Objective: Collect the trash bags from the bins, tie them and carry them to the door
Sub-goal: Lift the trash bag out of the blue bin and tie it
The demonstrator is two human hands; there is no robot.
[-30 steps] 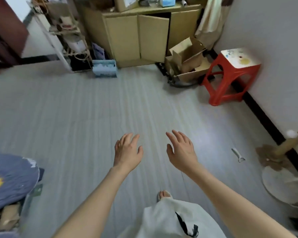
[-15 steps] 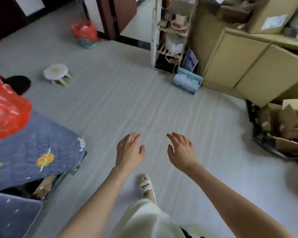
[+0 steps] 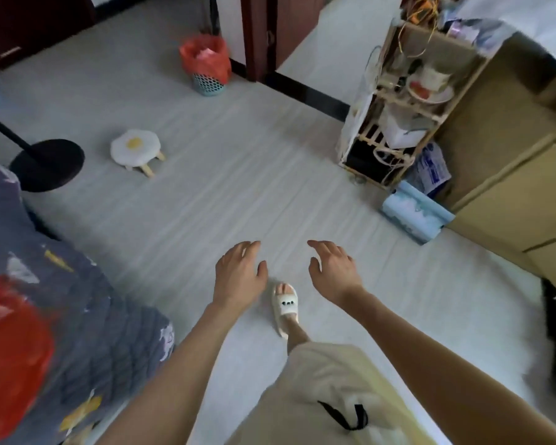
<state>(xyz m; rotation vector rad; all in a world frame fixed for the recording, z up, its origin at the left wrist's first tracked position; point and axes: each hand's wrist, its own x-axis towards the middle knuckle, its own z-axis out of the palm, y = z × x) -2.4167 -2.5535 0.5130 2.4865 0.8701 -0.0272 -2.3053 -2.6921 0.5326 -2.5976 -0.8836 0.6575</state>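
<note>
Room first: grey floor (image 3: 225, 187) mostly bare, and the one bin (image 3: 208, 79) in view stands far off beside the dark door frame (image 3: 257, 33), well apart from the person. Its red trash bag (image 3: 205, 57) sits in the bin untied, upright, long axis vertical, mouth open upward and folded over the rim; judged from this, collecting has barely begun, with lifting, tying and carrying all left. Left hand (image 3: 238, 274) and right hand (image 3: 333, 271) hover palm-down over the floor, fingers loosely spread, holding nothing.
</note>
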